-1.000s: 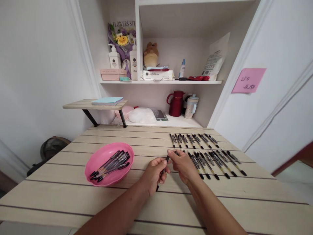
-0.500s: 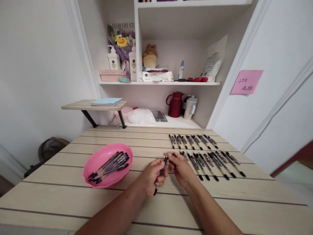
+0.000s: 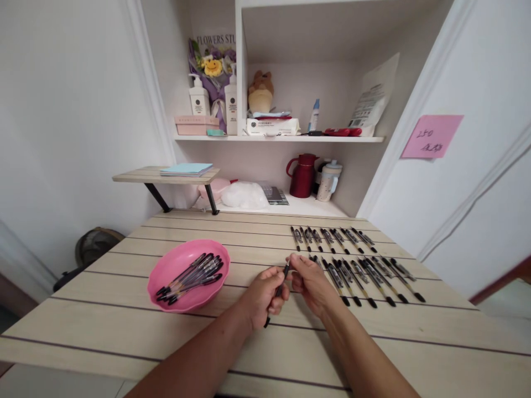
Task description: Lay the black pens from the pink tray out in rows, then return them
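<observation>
My left hand point(image 3: 262, 296) is closed round the barrel of a black pen point(image 3: 279, 289), which points up and away from me. My right hand point(image 3: 309, 281) pinches the top end of that same pen with thumb and fingers. Both hands hover just above the wooden table point(image 3: 124, 320). To the left sits a pink bowl point(image 3: 166, 265) holding several black pens point(image 3: 191, 275). To the right, two rows of pens point(image 3: 352, 260) lie side by side on the table, the nearer row starting right beside my right hand.
Behind the table a white shelf unit holds bottles, a bouquet, a plush toy, a red jug point(image 3: 301, 176) and a cup point(image 3: 328, 181). A small wooden riser point(image 3: 166, 178) carries a blue notebook. A pink sticky note point(image 3: 431, 136) hangs on the right wall.
Both hands stay together on the pen; my right fingers have shifted slightly along its top end. The view has drifted a little.
</observation>
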`<state>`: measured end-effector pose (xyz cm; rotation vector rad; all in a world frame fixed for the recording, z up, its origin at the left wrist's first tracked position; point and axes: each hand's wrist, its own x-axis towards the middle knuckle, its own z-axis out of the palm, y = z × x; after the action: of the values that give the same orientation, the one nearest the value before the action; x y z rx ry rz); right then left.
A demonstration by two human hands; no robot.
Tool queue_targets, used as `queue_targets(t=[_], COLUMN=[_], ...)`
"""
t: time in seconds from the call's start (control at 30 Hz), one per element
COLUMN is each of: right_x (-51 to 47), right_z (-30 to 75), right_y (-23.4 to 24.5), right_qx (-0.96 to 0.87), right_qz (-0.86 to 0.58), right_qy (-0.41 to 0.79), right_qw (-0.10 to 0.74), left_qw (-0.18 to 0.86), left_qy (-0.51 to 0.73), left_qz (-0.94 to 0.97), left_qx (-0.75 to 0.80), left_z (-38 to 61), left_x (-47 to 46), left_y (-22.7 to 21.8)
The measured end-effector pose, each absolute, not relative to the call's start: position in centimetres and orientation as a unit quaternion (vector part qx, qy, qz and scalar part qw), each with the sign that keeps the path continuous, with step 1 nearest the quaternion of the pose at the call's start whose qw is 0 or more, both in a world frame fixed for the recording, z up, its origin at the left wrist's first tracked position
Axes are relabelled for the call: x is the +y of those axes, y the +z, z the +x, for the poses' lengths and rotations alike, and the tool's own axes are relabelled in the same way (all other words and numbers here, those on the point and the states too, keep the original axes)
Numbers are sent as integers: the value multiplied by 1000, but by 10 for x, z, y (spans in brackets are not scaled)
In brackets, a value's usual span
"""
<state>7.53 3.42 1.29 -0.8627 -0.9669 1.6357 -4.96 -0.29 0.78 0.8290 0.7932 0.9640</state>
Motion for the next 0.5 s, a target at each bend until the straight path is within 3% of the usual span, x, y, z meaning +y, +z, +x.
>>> queue_targets(t=[0.5], right_x=[36], right_z=[77], right_y=[10], right_qx=[-430], right_qz=[-352], right_qy=[653], right_qw=[515], left_qw=[773], left_qy=[408], left_qz=[358], left_qx=[328], left_z=[-54], left_x=[-1], left_y=[8])
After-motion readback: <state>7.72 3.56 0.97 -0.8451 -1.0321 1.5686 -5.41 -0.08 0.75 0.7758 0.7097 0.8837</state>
